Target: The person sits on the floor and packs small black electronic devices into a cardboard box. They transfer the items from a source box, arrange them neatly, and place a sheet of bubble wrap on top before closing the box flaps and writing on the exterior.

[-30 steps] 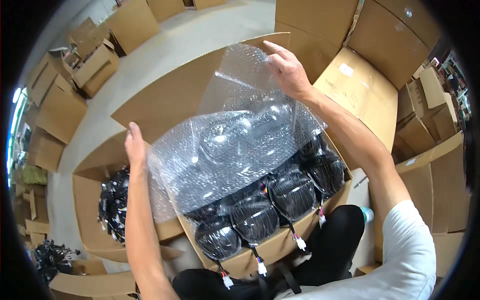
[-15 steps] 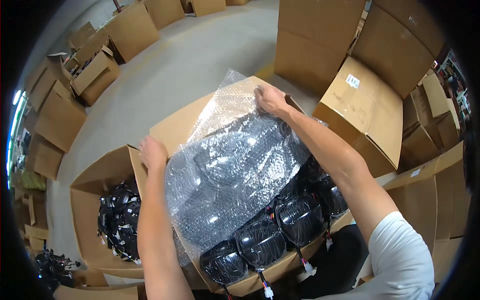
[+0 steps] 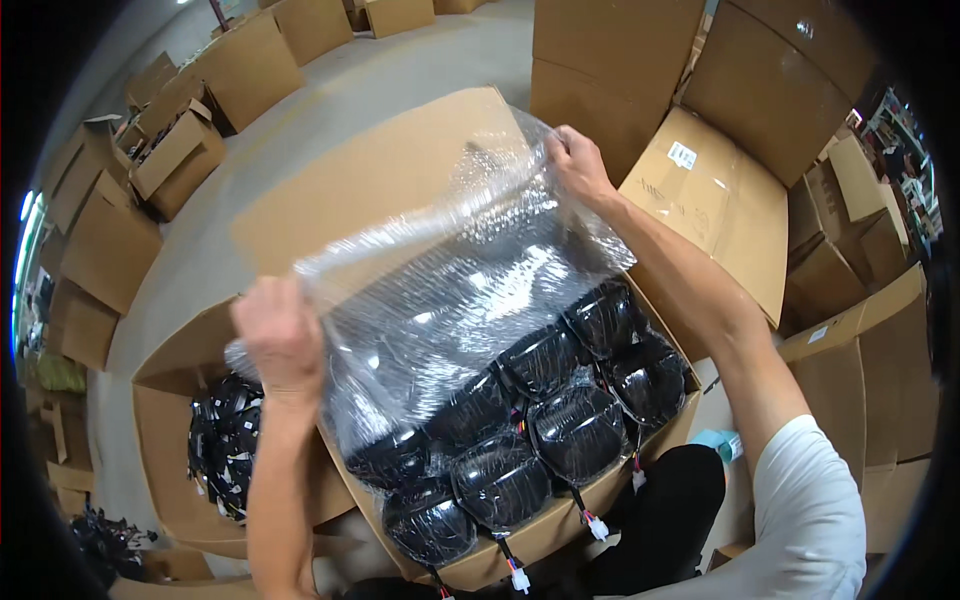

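Observation:
A sheet of clear bubble wrap (image 3: 430, 300) stretches between my two hands over an open cardboard box (image 3: 350, 185). At its left corner my left hand (image 3: 280, 335) is closed on the wrap, slightly blurred. My right hand (image 3: 580, 165) grips the far right corner, raised above the box's rim. Under and in front of the sheet sit rows of black rounded units (image 3: 502, 482) wrapped in clear film. Cables with white connectors (image 3: 597, 527) hang from the near row over the box's front side. The wrap covers the farther units, which show only dimly through it.
Left of the box stands another open carton (image 3: 165, 440) holding a heap of black cabled parts (image 3: 225, 440). A closed carton (image 3: 715, 200) and tall cardboard boxes (image 3: 615, 80) stand at right. More cartons (image 3: 180, 155) line the far left. Grey floor (image 3: 400, 80) lies beyond.
Both hands have lifted and drawn the bubble wrap taut; the left moved left and nearer, the right moved up and right. More black units and the far box flap now show.

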Demonstrator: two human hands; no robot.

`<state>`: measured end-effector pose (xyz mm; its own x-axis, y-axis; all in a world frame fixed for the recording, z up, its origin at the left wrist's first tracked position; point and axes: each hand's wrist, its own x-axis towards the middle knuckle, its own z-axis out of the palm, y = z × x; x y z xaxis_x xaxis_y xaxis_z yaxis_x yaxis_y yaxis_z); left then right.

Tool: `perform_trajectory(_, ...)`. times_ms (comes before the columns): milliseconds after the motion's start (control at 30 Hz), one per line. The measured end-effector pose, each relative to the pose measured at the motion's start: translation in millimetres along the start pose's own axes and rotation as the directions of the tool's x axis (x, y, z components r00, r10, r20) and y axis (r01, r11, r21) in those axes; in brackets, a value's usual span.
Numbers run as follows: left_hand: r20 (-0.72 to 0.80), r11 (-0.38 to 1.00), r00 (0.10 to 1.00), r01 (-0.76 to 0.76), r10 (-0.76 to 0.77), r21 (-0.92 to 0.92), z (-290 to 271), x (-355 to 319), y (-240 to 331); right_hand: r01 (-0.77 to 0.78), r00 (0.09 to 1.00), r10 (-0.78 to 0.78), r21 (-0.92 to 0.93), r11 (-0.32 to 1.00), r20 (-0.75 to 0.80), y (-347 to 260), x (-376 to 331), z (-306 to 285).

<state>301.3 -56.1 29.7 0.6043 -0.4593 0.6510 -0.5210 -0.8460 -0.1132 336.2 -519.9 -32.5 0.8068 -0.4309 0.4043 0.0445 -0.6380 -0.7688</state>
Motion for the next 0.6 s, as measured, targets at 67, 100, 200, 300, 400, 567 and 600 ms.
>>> perform_trajectory(67, -0.060, 0.984, 0.998, 0.024, -0.014, 0.179, -2, 18, -21, 0.009, 1.000, -0.009, -0.020, 1.000, -0.013, -11, -5, 5)
perform_trajectory(100, -0.197, 0.982, 0.980, 0.030, 0.007, 0.185, 0, 27, -10, -0.087, 0.996, 0.087, -0.001, 0.996, -0.018, 1, -2, 5)
perform_trajectory(200, -0.312, 0.982, 0.940, -0.084, 0.135, 0.169, 1, 33, 27, -0.078, 0.995, 0.064, -0.199, 0.977, -0.076, 10, 4, 30)
perform_trajectory(300, 0.083, 0.982, 0.979, -0.188, 0.187, 0.005, 48, -3, 28, -0.161, 0.985, 0.139, -0.249, 0.955, -0.103, 9, 9, 39)
perform_trajectory(400, 0.417, 0.996, 0.905, 0.085, -0.089, 0.029, 101, -16, -12, -0.130, 0.990, 0.098, -0.374, 0.918, -0.104, 9, 14, 45)
perform_trajectory(567, 0.458, 0.997, 0.888, 0.069, -0.048, -0.028, 101, -24, 8, 0.094, 0.989, -0.143, -0.653, 0.751, -0.023, -6, 19, 25)
perform_trajectory(600, 0.411, 1.000, 0.912, 0.027, -0.019, -0.012, 100, -31, 13, 0.322, 0.877, -0.477, -0.674, 0.665, -0.052, -13, 11, 28)
